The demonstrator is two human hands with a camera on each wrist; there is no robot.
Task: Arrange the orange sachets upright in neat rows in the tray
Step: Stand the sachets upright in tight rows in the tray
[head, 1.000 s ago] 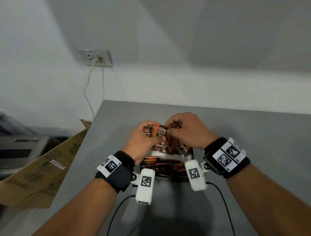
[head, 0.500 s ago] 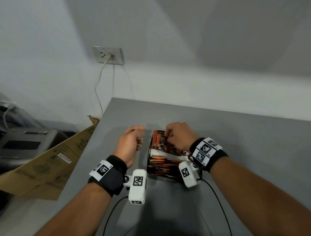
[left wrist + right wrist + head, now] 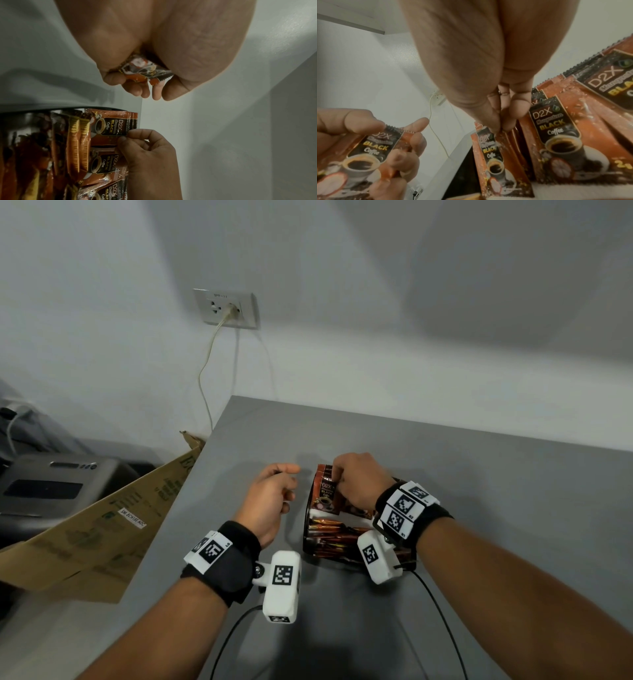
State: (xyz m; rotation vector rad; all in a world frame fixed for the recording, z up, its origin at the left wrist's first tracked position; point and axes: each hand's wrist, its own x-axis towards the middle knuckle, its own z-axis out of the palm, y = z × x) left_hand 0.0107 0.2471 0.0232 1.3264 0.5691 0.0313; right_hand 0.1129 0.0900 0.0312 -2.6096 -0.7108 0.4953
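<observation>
Left hand (image 3: 274,494) hovers just left of the tray (image 3: 308,549) — fingers curled round one loose orange coffee sachet (image 3: 368,151). Right hand (image 3: 356,484) over the tray, thumb and forefinger pinching the top edge of an upright sachet (image 3: 489,155) in the far row — upright sachets (image 3: 565,142) beside it.

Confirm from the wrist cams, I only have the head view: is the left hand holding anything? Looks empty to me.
Observer: Yes. The left hand has a grip on one orange sachet, thumb near its top edge.
Operator: And the right hand, what exactly is it on?
Observer: The right hand pinches the top of an upright sachet at the left end of the standing ones.
Operator: Print readable?
Observer: Yes, both read "D2X BLACK Coffee".
</observation>
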